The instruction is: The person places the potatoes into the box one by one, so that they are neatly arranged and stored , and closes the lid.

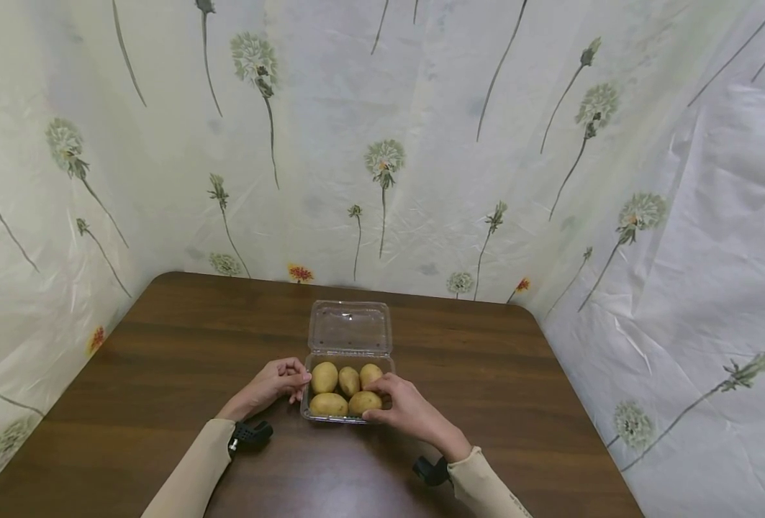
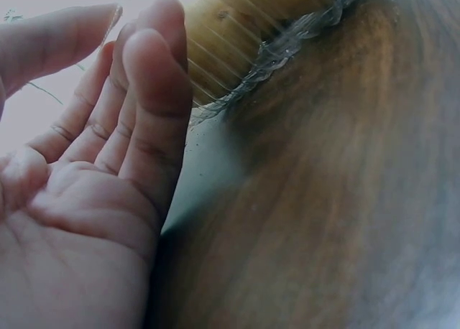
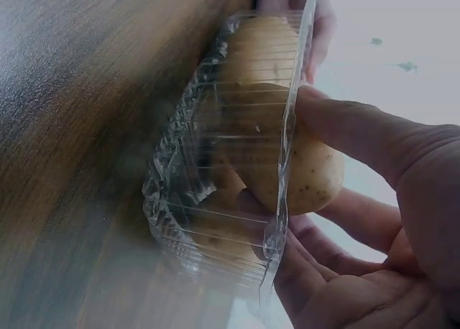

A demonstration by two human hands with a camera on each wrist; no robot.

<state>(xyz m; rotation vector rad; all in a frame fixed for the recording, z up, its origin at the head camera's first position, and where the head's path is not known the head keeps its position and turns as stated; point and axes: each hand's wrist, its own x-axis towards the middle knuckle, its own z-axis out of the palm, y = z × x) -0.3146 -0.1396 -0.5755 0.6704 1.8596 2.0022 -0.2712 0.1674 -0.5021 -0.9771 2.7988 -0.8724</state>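
A clear plastic clamshell box stands on the table with its lid folded back, away from me. Several yellow potatoes fill it in two rows. My right hand reaches over the right side and grips the front right potato, thumb on the near side and fingers behind. That potato bulges above the rim in the right wrist view. My left hand rests at the box's left side, its thumb tip at the rim. Its loosely bent fingers lie along the outer wall.
A dark brown wooden table lies under everything. Pale curtains printed with dandelions hang behind it and at both sides. Black camera mounts sit on both wrists.
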